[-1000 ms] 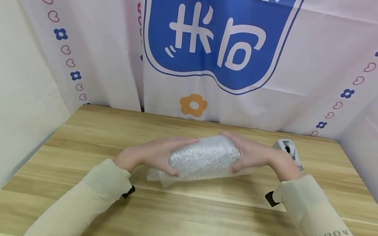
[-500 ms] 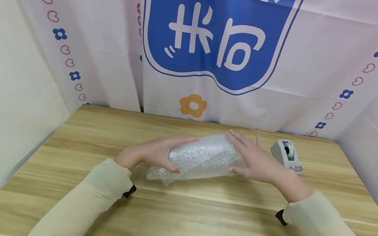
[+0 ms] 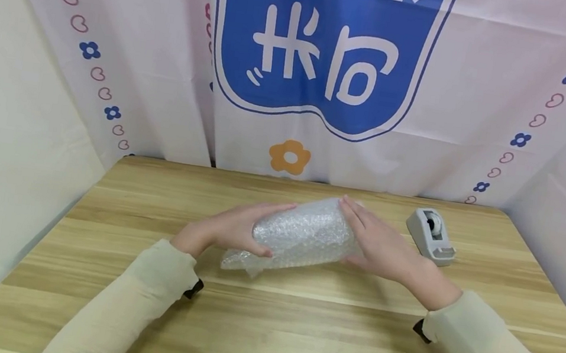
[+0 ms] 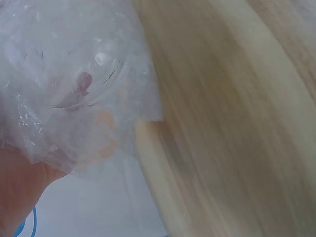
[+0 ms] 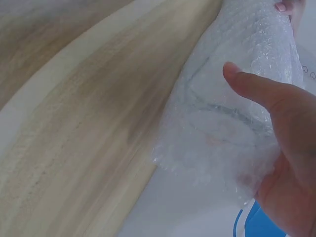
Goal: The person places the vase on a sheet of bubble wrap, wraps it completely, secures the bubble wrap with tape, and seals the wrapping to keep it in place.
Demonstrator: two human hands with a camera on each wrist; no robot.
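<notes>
A rolled bundle of clear bubble wrap (image 3: 305, 233) lies slantwise between my two hands, its right end farther back. What is inside cannot be made out. Round the left end my left hand (image 3: 233, 226) holds it, thumb on the near side and fingers over the far side. My right hand (image 3: 386, 247) grips the right end, with the fingers over the top and the thumb low at the front. In the right wrist view the thumb (image 5: 256, 89) presses across the wrap's end. A loose flap (image 3: 242, 260) of wrap sticks out below my left hand.
A grey tape dispenser (image 3: 431, 235) with a roll of clear tape stands behind my right wrist. The wooden table (image 3: 263, 329) ends at a printed cloth backdrop (image 3: 175, 97), with pale walls on both sides.
My right hand has loosened, spread its fingers and settled again on the bundle's right end, its wrist now farther right and nearer me. The left hand and bundle have barely moved.
</notes>
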